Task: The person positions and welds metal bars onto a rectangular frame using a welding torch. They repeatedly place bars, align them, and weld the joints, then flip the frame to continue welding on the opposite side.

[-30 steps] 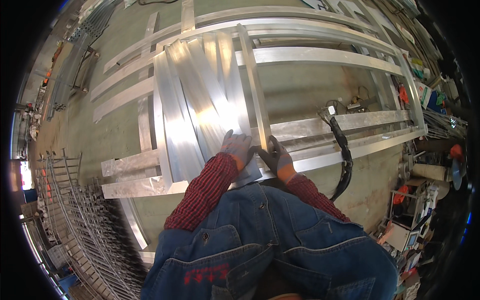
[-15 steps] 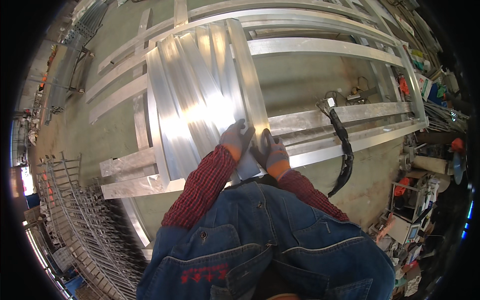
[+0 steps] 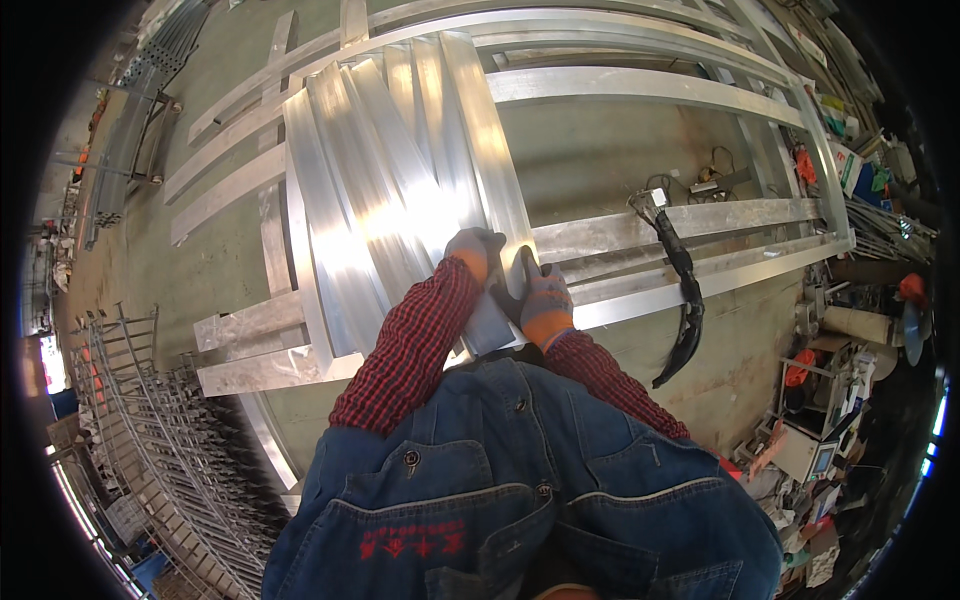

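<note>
Several long silvery metal bars point(image 3: 335, 170) lie side by side and slightly fanned across a metal frame point(image 3: 640, 88). My right hand point(image 3: 540, 300), in a grey and orange glove with dark fingertips, grips the near end of the rightmost metal bar point(image 3: 490, 150). Beside it, my left hand point(image 3: 474, 252) rests over the neighbouring bars, its gloved fingers curled in. What those fingers hold, if anything, is hidden. Strong glare whitens the middle of the bars.
A black-wrapped cable point(image 3: 680, 290) with a metal end hangs over the frame's right part. Wire-like metal racks point(image 3: 170, 440) stand at the lower left. Stacked metal lengths point(image 3: 115, 150) lie at the far left. Equipment and clutter, including a box with a screen point(image 3: 808, 452), fill the right side.
The rightmost bar has shifted left against its neighbours, and the gap beside it has narrowed. My left fingers have curled from a more stretched pose. Both hands sit slightly farther away.
</note>
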`<state>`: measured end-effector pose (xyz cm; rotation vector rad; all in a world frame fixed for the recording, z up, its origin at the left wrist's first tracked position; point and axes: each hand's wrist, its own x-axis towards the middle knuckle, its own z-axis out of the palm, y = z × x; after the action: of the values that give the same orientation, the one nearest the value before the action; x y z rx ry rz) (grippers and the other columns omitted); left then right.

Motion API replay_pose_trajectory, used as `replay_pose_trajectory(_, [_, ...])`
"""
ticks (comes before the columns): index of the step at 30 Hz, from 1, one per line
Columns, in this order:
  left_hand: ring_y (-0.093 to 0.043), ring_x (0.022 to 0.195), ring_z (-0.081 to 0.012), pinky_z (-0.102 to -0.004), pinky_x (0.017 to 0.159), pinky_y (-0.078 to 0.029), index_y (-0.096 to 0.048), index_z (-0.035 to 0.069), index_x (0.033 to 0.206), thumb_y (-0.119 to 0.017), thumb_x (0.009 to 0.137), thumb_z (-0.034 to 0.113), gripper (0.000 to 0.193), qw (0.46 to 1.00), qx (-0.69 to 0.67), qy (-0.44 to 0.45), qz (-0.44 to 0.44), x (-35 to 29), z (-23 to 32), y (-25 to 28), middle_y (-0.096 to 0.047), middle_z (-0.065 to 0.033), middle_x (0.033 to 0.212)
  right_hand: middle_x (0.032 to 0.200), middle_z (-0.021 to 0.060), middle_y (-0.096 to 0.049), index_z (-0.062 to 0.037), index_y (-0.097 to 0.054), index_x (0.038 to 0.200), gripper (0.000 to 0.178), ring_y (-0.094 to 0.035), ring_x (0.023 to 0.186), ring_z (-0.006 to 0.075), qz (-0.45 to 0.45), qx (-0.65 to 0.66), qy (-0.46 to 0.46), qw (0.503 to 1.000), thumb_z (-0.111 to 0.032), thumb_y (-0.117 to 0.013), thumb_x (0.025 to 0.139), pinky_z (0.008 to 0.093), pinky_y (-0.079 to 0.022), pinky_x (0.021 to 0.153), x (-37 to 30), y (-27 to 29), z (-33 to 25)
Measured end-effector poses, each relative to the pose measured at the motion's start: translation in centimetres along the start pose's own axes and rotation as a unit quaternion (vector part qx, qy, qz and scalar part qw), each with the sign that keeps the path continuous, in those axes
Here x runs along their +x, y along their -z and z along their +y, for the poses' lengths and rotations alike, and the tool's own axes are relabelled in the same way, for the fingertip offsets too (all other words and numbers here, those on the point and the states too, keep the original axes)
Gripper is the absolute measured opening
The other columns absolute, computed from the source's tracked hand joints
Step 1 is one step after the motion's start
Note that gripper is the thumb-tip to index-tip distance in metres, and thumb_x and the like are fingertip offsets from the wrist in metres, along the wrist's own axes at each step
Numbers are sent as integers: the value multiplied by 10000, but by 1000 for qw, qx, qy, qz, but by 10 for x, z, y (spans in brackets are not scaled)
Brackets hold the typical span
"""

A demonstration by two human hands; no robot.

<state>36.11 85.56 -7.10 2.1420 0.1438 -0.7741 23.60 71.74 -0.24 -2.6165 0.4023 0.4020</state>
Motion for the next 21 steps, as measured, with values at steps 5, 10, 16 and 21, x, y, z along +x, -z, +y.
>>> replay_pose_trajectory(5, [-768,874,-219,-391,843,-598,-807,35,1233,-754,975,449,491,998,46,-20,38,-3,1,-1,-832,-115,987,1359,357,-601,-125,-360,1710,1035,-623,1276,500,-6,-2,-4,1000,-674,-725,912,529,-530,1082,2,2,-3])
replay_pose_trajectory(10, [-770,828,-243,-400,788,-606,-798,-9,1220,-774,987,411,481,998,60,-14,0,16,-11,-3,-826,-135,971,1367,350,-597,-107,-384,1693,1019,-632,1253,489,-10,28,1,1000,-660,-738,913,521,-533,1071,6,-7,7])
replay_pose_trajectory(16, [-782,996,-337,-435,859,-612,-813,88,1174,-693,1016,356,333,924,368,-90,-43,59,-13,-6,-796,-210,1087,1211,298,-711,-113,-431,1656,838,-687,1149,473,-12,55,81,995,-566,-694,1001,507,-549,1038,28,-40,57])
replay_pose_trajectory(21, [-749,1126,-367,-472,978,-606,-821,91,1182,-697,972,322,337,839,498,-138,-170,55,8,8,-765,-193,1261,1234,235,-765,-71,-410,1651,775,-744,1121,379,-97,231,6,968,-396,-708,1013,447,-578,973,59,-46,87])
